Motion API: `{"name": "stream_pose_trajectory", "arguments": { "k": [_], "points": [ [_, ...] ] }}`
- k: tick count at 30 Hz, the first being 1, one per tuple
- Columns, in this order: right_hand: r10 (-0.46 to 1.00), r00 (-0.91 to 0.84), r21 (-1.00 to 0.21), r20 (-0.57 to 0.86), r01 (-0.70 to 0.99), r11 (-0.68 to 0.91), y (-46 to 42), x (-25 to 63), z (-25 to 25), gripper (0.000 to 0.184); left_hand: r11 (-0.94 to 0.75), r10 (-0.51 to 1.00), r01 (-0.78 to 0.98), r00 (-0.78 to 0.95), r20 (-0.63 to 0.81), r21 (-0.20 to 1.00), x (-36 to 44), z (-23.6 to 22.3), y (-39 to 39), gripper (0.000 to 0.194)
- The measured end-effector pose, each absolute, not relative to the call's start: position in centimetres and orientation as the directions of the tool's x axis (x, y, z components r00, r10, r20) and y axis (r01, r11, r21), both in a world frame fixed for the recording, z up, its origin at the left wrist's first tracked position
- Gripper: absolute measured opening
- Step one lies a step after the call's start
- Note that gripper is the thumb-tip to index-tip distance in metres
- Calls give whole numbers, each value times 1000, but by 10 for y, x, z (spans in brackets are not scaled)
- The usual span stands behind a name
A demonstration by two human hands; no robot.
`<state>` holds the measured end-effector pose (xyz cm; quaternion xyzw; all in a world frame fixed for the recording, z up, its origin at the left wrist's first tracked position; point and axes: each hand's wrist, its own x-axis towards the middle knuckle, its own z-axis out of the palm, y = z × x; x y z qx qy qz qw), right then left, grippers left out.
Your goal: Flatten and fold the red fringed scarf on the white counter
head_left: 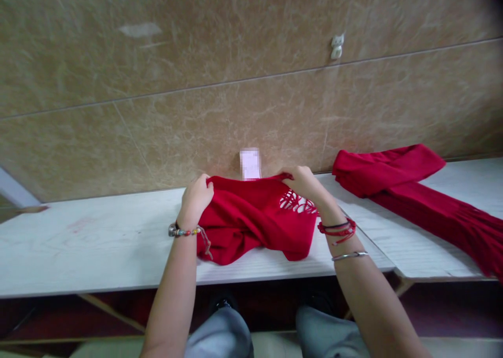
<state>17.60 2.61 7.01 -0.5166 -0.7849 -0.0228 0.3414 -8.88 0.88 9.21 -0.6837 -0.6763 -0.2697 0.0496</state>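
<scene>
A red scarf (251,216) lies bunched on the white table (98,242) in front of me, its fringe showing near the right side. My left hand (195,196) is closed on the scarf's upper left edge. My right hand (302,182) pinches the upper right edge, close to the fringe. Both hands hold the cloth near the wall. A beaded bracelet sits on my left wrist, red cords and a metal bangle on my right.
A second red scarf (412,195) with fringe lies stretched across the adjoining white table (451,258) at right. A tan marble wall (236,85) rises behind the tables. A small blurred card (250,163) stands against it. My grey-trousered knees (223,337) show below.
</scene>
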Motion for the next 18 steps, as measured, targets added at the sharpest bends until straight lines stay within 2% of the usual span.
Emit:
{"name": "stream_pose_trajectory", "arguments": {
  "k": [1,3,5,7,9,11,14,18],
  "points": [
    [786,-246,-333,567,805,492,23,174,73,26,-111,913,959,-6,409,262,-85,89,8,33],
    [759,-271,-363,591,751,551,18,169,78,26,-278,909,931,176,377,236,-72,84,6,44],
    [733,-277,-395,622,697,598,14,164,80,22,-481,855,835,379,354,266,-55,81,3,49],
    [710,-249,-422,659,659,622,14,159,81,18,-582,807,749,487,333,316,-39,79,1,43],
    [696,-178,-449,695,649,614,14,158,81,14,-583,809,732,482,336,352,-29,79,1,28],
    [686,-80,-480,723,656,582,15,159,81,13,-566,814,728,419,402,387,-26,80,3,20],
    [666,50,-523,744,664,534,18,165,80,14,-596,781,654,338,525,466,-31,83,9,22],
    [677,148,-584,721,656,479,24,174,76,14,-607,770,582,263,582,541,-43,87,13,27]
  ]
}}
